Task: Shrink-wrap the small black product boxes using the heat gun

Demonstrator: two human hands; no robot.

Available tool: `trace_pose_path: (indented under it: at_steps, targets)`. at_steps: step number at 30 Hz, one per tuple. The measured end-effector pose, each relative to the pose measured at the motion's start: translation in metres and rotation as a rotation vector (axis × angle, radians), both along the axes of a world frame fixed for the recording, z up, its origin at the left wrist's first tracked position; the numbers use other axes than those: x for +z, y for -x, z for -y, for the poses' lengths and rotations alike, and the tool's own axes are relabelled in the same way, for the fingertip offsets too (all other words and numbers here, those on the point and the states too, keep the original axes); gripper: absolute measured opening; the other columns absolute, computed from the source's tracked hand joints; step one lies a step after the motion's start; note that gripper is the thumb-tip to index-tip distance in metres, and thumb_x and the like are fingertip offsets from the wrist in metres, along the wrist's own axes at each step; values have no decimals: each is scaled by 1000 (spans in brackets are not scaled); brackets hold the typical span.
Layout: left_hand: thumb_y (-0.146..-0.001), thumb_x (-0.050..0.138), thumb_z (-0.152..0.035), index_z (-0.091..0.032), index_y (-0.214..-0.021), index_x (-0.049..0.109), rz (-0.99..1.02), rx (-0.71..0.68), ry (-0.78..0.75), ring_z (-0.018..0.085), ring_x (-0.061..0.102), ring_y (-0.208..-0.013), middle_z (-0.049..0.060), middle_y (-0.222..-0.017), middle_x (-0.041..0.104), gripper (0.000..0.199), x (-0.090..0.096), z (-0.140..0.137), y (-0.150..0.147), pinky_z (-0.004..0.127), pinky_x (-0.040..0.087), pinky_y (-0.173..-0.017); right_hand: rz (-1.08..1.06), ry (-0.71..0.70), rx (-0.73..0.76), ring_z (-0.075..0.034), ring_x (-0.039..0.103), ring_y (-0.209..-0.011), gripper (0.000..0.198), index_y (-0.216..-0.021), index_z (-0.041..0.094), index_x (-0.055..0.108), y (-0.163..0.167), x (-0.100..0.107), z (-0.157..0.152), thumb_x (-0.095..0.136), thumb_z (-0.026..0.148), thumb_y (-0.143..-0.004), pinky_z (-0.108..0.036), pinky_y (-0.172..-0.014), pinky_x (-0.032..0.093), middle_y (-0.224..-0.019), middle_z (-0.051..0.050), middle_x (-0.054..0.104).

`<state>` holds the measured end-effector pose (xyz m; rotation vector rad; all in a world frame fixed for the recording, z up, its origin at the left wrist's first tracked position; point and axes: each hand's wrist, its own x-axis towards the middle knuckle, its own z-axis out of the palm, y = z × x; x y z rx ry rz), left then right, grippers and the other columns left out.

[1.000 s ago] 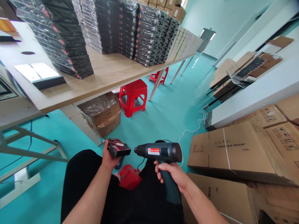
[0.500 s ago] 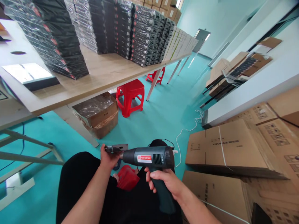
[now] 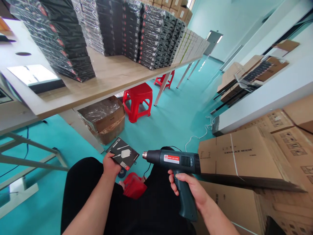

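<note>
My left hand (image 3: 111, 165) grips a flat black box (image 3: 123, 153) by its near left edge. The box's printed face, showing a white charger and cable, is turned up toward me. In my right hand (image 3: 187, 184) is a dark green heat gun (image 3: 171, 160), my fingers wrapped round its handle. Its metal nozzle points left at the box, with a small gap between them. Below the box, a red thing (image 3: 134, 186) and a round dark blue object (image 3: 122, 173) are near my legs.
A wooden table (image 3: 107, 73) on the left bears tall stacks of film-wrapped black boxes (image 3: 156, 36). Beneath it stand an open carton (image 3: 107, 119) and a red stool (image 3: 138, 101). Flattened cartons (image 3: 230, 156) pile up on my right. A white cord (image 3: 200, 135) lies on the floor.
The black box has turned from nearly edge-on to showing its printed face. My right hand has moved the heat gun to the right, widening the gap to the box.
</note>
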<state>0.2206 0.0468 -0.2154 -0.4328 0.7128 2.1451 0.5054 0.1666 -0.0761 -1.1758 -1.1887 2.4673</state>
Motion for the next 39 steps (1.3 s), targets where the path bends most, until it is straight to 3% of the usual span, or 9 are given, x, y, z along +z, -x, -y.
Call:
trace_pose_path:
  at_steps: [4, 8, 17, 22, 26, 30, 34, 39]
  targets:
    - [-48, 44, -15, -13, -78, 60, 29, -66, 53, 26, 60, -67, 8, -73, 63, 34, 0, 1, -1, 43, 48, -62, 57, -39, 11, -13, 54, -58, 26, -95, 11, 58, -4, 9, 4, 48, 22, -75, -24, -48, 41, -75, -6, 58]
    - [-48, 44, -13, -14, -71, 59, 29, -26, 112, 23, 59, -60, 5, -66, 62, 27, -1, 3, -1, 39, 48, -58, 57, -38, 75, -13, 55, -59, 26, -97, 11, 58, -11, 12, 6, 48, 21, -75, -24, -50, 42, -78, -7, 59]
    - [-48, 44, -14, -14, -72, 59, 23, -54, 61, 25, 59, -64, 6, -69, 63, 28, 4, 3, -2, 41, 48, -62, 62, -92, 148, -14, 56, -57, 27, -96, 12, 59, -10, 17, 11, 51, 23, -73, -25, -49, 42, -75, -7, 60]
    - [-48, 43, -15, -13, -75, 59, 21, -83, 64, 26, 60, -66, 8, -70, 63, 32, 6, 3, -3, 42, 48, -61, 82, -82, 266, -14, 57, -61, 27, -96, 12, 60, -6, 26, 13, 56, 23, -71, -27, -54, 44, -80, -7, 61]
    - [-49, 44, -16, -13, -74, 59, 26, -110, 81, 26, 60, -64, 9, -69, 62, 30, 1, 3, -2, 43, 48, -60, 99, -139, 222, -14, 56, -62, 28, -98, 13, 60, -5, 24, 14, 56, 26, -73, -27, -56, 45, -81, -6, 61]
    - [-49, 44, -16, -12, -76, 60, 7, -124, 62, 27, 60, -66, 9, -71, 63, 31, -4, 4, -1, 44, 48, -63, 68, -123, 285, -14, 57, -61, 29, -98, 12, 60, -6, 19, 18, 57, 24, -72, -26, -53, 44, -80, -7, 60]
    - [-48, 44, -17, -13, -74, 59, 19, -114, 108, 26, 59, -63, 8, -68, 62, 30, -4, 4, -1, 42, 48, -59, 107, -181, 174, -14, 56, -64, 26, -98, 14, 61, -9, 16, 18, 54, 25, -75, -26, -56, 44, -82, -6, 60]
    - [-49, 44, -19, -13, -72, 58, 49, -175, 125, 25, 58, -56, 8, -65, 61, 27, -3, 2, -3, 41, 47, -54, 98, -120, 256, -15, 57, -61, 27, -97, 13, 61, -14, 19, 20, 57, 24, -72, -27, -54, 44, -81, -7, 61]
